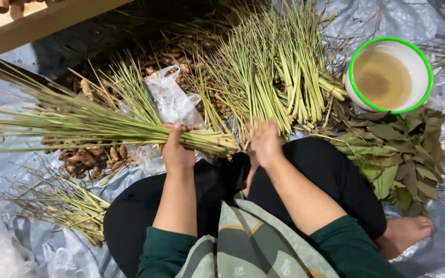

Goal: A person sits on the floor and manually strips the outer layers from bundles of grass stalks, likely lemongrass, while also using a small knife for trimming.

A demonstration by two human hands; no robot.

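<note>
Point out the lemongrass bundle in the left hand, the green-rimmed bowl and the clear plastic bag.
lemongrass bundle (104, 126), head view, mid-stalks.
green-rimmed bowl (422, 56), head view, white inner wall by the rim.
clear plastic bag (171, 100), head view, crumpled middle.

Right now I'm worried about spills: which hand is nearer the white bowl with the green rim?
Right. The right hand sits at the stalk bundle's cut ends, left of the bowl in view; the left hand grips the bundle farther away.
</note>
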